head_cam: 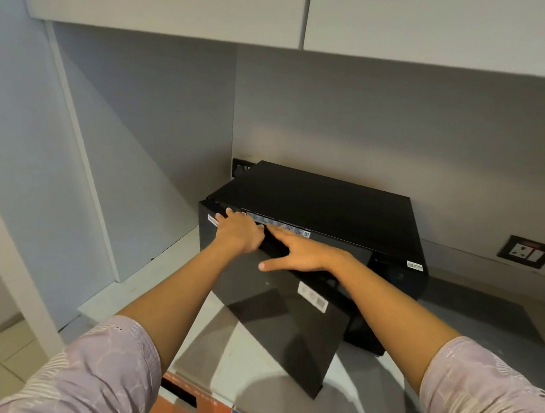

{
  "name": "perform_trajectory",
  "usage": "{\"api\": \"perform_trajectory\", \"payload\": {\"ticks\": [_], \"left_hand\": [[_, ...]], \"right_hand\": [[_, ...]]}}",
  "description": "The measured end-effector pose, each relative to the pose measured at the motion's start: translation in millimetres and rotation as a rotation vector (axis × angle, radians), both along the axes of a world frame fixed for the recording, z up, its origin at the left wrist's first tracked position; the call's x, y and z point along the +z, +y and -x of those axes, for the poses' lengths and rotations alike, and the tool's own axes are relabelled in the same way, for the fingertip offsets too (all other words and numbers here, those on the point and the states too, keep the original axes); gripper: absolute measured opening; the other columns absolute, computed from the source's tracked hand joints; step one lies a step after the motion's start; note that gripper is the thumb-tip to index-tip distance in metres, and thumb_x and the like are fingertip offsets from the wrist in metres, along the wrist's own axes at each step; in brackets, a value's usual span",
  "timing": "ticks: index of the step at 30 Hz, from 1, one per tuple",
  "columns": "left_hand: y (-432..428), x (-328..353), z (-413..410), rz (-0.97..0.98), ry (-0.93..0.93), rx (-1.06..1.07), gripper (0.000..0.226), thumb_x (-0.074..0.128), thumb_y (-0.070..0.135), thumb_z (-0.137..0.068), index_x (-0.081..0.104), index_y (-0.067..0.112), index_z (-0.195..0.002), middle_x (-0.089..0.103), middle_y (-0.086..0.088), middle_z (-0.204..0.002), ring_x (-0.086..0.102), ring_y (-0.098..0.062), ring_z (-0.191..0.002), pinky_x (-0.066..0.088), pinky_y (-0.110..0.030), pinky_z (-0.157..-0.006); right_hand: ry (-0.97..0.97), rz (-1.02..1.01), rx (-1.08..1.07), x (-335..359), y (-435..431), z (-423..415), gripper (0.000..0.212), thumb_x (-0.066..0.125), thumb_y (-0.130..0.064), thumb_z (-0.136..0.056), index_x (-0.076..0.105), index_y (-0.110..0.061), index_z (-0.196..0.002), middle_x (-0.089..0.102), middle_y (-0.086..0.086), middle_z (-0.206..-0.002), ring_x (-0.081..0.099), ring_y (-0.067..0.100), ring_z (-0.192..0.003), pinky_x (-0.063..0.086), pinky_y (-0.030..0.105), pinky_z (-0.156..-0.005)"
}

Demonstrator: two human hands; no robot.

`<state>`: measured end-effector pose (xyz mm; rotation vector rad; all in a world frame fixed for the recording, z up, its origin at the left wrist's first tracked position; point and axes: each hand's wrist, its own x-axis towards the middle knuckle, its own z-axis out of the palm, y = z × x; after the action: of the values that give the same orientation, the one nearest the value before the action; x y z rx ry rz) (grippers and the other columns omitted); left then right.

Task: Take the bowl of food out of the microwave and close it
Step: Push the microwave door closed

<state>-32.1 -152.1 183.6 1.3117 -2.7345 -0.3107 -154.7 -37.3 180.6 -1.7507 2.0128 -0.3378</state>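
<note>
A black microwave (pixel 328 203) stands on the grey counter against the wall. Its glossy door (pixel 276 328) hangs open on the left hinge and swings out toward me. My left hand (pixel 239 231) lies over the door's top edge near the hinge, fingers curled onto it. My right hand (pixel 300 252) reaches into the gap between door and body, with fingers spread and nothing in them. The cavity is hidden by the door and my arms. No bowl is in view.
Grey counter (pixel 467 333) runs to the right of the microwave. A wall socket (pixel 526 252) sits at the right. Cabinets (pixel 168 5) hang overhead. A side panel (pixel 85 175) closes the left. An orange and blue box (pixel 195 402) stands below the counter's front edge.
</note>
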Motion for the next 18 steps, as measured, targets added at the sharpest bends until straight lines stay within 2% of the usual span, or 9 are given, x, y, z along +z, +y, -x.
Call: {"api": "perform_trajectory", "payload": {"ticks": [1,3,5,7,14,18], "left_hand": [[2,-5,1,-0.004,0.015,-0.008,0.064,0.026,0.042,-0.101,0.032,-0.001,-0.148,0.023,-0.026,-0.157,0.009,-0.045,-0.148,0.005,-0.056,-0.120],[5,-14,3,-0.012,0.084,0.000,0.073,0.021,0.049,-0.100,0.006,0.002,-0.154,0.002,-0.019,-0.163,-0.005,-0.042,-0.149,0.000,-0.052,-0.121],[7,-22,8,0.005,0.146,-0.032,0.071,0.018,0.049,-0.101,-0.003,0.008,-0.154,-0.006,-0.011,-0.164,-0.012,-0.035,-0.150,-0.004,-0.050,-0.121],[7,-26,14,0.014,0.172,-0.078,0.067,0.015,0.047,-0.102,-0.006,0.012,-0.155,-0.010,-0.006,-0.164,-0.015,-0.029,-0.150,-0.007,-0.050,-0.121],[3,-31,27,0.101,0.166,-0.183,0.058,0.013,0.039,-0.103,-0.003,0.020,-0.155,-0.006,0.001,-0.165,-0.020,-0.029,-0.149,-0.010,-0.052,-0.120],[-4,-32,27,0.184,0.171,-0.359,0.056,0.015,0.045,-0.103,0.004,0.026,-0.155,0.000,0.004,-0.165,-0.016,-0.023,-0.150,-0.007,-0.052,-0.121]], "right_hand": [[0.057,-0.005,-0.016,-1,1,4,0.106,0.062,-0.062,-0.081,-0.001,-0.022,-0.157,-0.004,-0.003,-0.165,-0.003,0.016,-0.152,0.007,0.036,-0.122],[0.252,0.040,-0.030,-3,4,10,0.096,0.056,-0.055,-0.088,-0.002,-0.020,-0.156,-0.006,-0.001,-0.164,-0.012,0.020,-0.151,-0.001,0.038,-0.121],[0.549,0.160,0.001,-9,7,14,0.085,0.048,-0.050,-0.094,-0.001,-0.020,-0.156,-0.012,0.001,-0.164,-0.021,0.025,-0.149,-0.009,0.041,-0.119],[0.701,0.236,0.028,-14,10,20,0.079,0.044,-0.045,-0.098,-0.002,-0.020,-0.156,-0.015,0.003,-0.163,-0.022,0.025,-0.147,-0.010,0.042,-0.119],[0.697,0.237,-0.067,-20,13,35,0.074,0.035,-0.051,-0.099,0.000,-0.020,-0.156,-0.003,0.002,-0.164,-0.008,0.019,-0.151,-0.002,0.041,-0.121],[0.671,0.253,-0.140,-24,8,36,0.080,0.035,-0.059,-0.096,0.003,-0.017,-0.156,0.004,0.005,-0.165,0.001,0.018,-0.152,0.006,0.038,-0.122]]}}
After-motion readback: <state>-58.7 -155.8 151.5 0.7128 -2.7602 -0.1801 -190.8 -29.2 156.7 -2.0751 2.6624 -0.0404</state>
